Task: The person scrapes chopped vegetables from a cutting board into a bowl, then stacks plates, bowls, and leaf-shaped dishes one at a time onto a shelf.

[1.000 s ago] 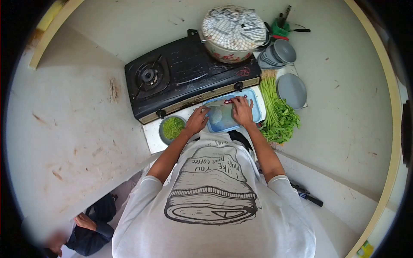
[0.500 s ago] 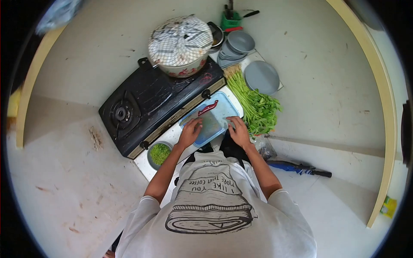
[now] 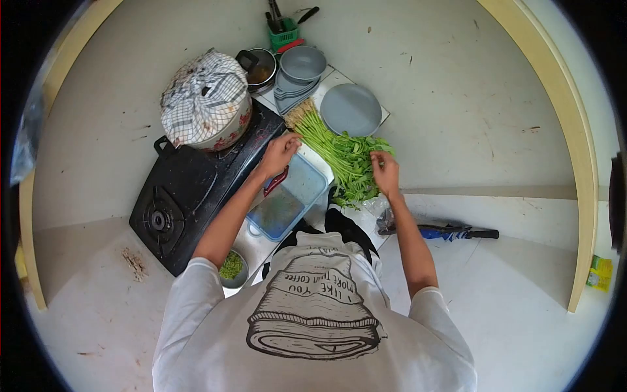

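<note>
A bunch of long-stemmed leafy greens lies beyond the blue plastic tray, roots toward the upper left and leaves toward the lower right. My left hand is over the tray's far corner, its loosely bent fingers reaching the stems near the root end. At the leafy end, my right hand has its half-curled fingers at the leaves' edge. Neither hand shows a firm hold. A red-handled knife rests in the tray, partly hidden by my left wrist. Chopped greens fill a grey bowl beside my left forearm.
A black gas stove stands left, carrying a large cloth-covered pot. Behind the greens are a grey plate, stacked grey dishes, a lidded pan and a green utensil basket. A blue-black umbrella lies right.
Both hands have moved from over the tray to the greens, left toward the root end, right toward the leaves. My view has shifted, so the stove and dishes appear farther left.
</note>
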Tool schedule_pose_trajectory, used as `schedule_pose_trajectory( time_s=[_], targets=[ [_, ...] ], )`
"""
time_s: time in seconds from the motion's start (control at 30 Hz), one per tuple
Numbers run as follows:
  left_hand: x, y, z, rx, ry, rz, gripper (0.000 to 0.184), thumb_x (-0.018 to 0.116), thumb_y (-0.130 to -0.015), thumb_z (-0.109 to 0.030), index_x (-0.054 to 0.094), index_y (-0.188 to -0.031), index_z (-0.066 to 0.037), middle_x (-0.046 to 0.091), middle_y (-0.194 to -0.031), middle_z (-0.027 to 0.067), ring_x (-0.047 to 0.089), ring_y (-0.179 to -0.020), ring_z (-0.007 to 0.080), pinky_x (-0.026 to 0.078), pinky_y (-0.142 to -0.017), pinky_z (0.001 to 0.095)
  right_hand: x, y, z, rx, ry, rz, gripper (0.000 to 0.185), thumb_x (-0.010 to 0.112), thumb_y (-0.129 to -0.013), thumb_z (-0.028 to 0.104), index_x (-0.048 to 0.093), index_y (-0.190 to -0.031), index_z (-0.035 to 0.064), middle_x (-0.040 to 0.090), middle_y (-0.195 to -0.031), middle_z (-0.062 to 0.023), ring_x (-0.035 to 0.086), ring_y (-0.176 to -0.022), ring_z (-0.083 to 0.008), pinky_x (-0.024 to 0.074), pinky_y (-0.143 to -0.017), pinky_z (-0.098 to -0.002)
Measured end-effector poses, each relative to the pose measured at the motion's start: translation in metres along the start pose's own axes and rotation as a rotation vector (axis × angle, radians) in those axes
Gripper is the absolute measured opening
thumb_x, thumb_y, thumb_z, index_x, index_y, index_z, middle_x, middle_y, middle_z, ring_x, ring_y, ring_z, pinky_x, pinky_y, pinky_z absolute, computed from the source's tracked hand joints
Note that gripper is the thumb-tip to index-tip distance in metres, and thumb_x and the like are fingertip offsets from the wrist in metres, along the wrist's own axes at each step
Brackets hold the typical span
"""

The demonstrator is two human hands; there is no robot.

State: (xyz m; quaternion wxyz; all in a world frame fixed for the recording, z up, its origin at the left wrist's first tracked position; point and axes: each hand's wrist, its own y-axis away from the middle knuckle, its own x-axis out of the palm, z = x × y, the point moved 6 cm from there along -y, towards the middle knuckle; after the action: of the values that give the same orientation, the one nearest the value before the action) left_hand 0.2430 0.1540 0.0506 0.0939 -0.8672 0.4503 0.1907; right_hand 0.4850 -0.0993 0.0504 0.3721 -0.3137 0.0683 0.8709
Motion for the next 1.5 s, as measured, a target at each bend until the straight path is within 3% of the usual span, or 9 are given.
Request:
schedule_pose_trajectory(
  time_s=[0.17, 0.43, 0.57, 0.67, 0.87, 0.97, 1.17, 1.37, 1.5],
  targets=[
    [0.022, -0.086, 0.021, 0.015, 0.020, -0.003, 0.032, 0.062, -0.097, -0.009, 0.065, -0.127, 0.001, 0.075, -0.098, 0.0097, 0.071, -0.087, 0.0175, 0.055, -0.082, 0.0303, -0.006, -0.056, -0.069, 0.184, 0.005, -0.029, 0.021, 0.061, -0.099, 0.012, 0.071, -0.111, -0.0017, 0.076, -0.101, -0.0135, 0.072, -0.086, -0.0207, 0.0566, -0.077, -0.0340],
    [0.071, -0.177, 0.078, -0.051, -0.230, -0.053, 0.050, 0.070, -0.093, -0.019, 0.060, -0.135, 0.005, 0.069, -0.117, 0.0251, 0.068, -0.106, 0.0356, 0.053, -0.094, 0.0424, 0.022, -0.123, -0.118, 0.307, 0.023, -0.007, 0.032, 0.070, -0.093, 0.021, 0.069, -0.116, -0.0017, 0.076, -0.101, -0.0158, 0.074, -0.092, -0.0251, 0.0578, -0.084, -0.0360],
    [0.081, -0.186, 0.070, -0.205, -0.115, 0.076, 0.041, 0.071, -0.090, -0.021, 0.064, -0.117, 0.009, 0.065, -0.114, 0.0305, 0.062, -0.110, 0.0425, 0.049, -0.098, 0.0486, 0.034, -0.135, -0.109, 0.348, 0.016, -0.058, 0.035, 0.074, -0.086, 0.017, 0.067, -0.113, -0.0047, 0.074, -0.093, -0.0180, 0.073, -0.086, -0.0294, 0.0576, -0.083, -0.0393],
    [0.093, -0.189, 0.091, 0.048, -0.302, -0.239, 0.029, 0.070, -0.090, -0.023, 0.069, -0.100, 0.004, 0.063, -0.079, 0.0178, 0.060, -0.074, 0.0338, 0.049, -0.074, 0.0481, 0.042, -0.139, -0.132, 0.216, 0.062, -0.132, 0.031, 0.073, -0.082, 0.013, 0.066, -0.107, -0.0038, 0.072, -0.089, -0.0173, 0.072, -0.084, -0.0305, 0.0576, -0.081, -0.0403],
    [0.091, -0.192, 0.070, -0.239, -0.265, -0.273, 0.025, 0.070, -0.089, -0.020, 0.068, -0.098, 0.002, 0.066, -0.081, 0.0187, 0.066, -0.085, 0.0360, 0.050, -0.080, 0.0495, 0.043, -0.141, -0.125, 0.281, 0.050, -0.208, 0.033, 0.069, -0.077, 0.007, 0.064, -0.107, -0.0035, 0.071, -0.090, -0.0177, 0.070, -0.084, -0.0317, 0.0565, -0.080, -0.0412],
    [0.097, -0.202, 0.090, -0.194, -0.044, -0.297, 0.026, 0.070, -0.086, -0.015, 0.065, -0.105, 0.002, 0.069, -0.083, 0.0182, 0.069, -0.089, 0.0367, 0.052, -0.083, 0.0483, 0.046, -0.143, -0.129, 0.350, -0.055, -0.158, 0.035, 0.070, -0.075, 0.006, 0.064, -0.108, -0.0037, 0.070, -0.094, -0.0176, 0.069, -0.085, -0.0319, 0.0558, -0.082, -0.0406],
    [0.086, -0.199, 0.063, -0.446, 0.021, -0.219, 0.032, 0.066, -0.078, -0.004, 0.058, -0.108, 0.003, 0.070, -0.097, 0.0270, 0.068, -0.097, 0.0460, 0.053, -0.087, 0.0510, 0.056, -0.147, -0.139, 0.233, 0.143, -0.209, 0.043, 0.070, -0.076, 0.006, 0.061, -0.117, -0.0026, 0.068, -0.099, -0.0163, 0.069, -0.083, -0.0301, 0.0557, -0.080, -0.0381],
    [0.077, -0.163, 0.066, -0.420, 0.452, -0.148, 0.037, 0.058, -0.089, 0.001, 0.056, -0.126, -0.003, 0.068, -0.097, 0.0145, 0.069, -0.089, 0.0260, 0.057, -0.074, 0.0383, 0.035, -0.135, -0.093, 0.413, -0.334, -0.115, 0.044, 0.068, -0.085, 0.003, 0.058, -0.128, -0.0018, 0.065, -0.105, -0.0123, 0.066, -0.084, -0.0205, 0.0572, -0.072, -0.0339],
    [0.053, -0.109, 0.025, -0.394, 0.472, -0.104, 0.049, 0.053, -0.098, -0.001, 0.048, -0.145, -0.010, 0.063, -0.111, 0.0093, 0.064, -0.098, 0.0181, 0.058, -0.077, 0.0340, 0.018, -0.109, -0.056, 0.280, -0.495, -0.048, 0.046, 0.065, -0.089, 0.002, 0.055, -0.134, -0.0034, 0.063, -0.105, -0.0111, 0.065, -0.075, -0.0158, 0.0559, -0.061, -0.0293]
  ],
)
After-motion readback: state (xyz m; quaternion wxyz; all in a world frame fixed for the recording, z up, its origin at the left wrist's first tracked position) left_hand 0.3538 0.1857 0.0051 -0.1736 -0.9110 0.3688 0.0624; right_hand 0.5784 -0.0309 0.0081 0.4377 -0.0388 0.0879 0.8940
